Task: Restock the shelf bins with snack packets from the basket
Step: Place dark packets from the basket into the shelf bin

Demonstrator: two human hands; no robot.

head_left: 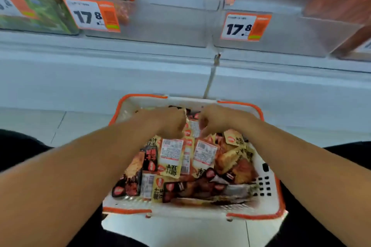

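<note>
Both hands reach into basket (269,184): left hand (170,121) & right hand (215,119), each grip curled among snack packets (172,152), hold unclear. Basket still heaped below grips; clear shelf bins (172,24) above look mostly empty, so restocking is barely begun

A shop: price tags (246,26) on clear shelf bins (291,32), snack packets (172,153) in a shopping basket (269,186).
</note>
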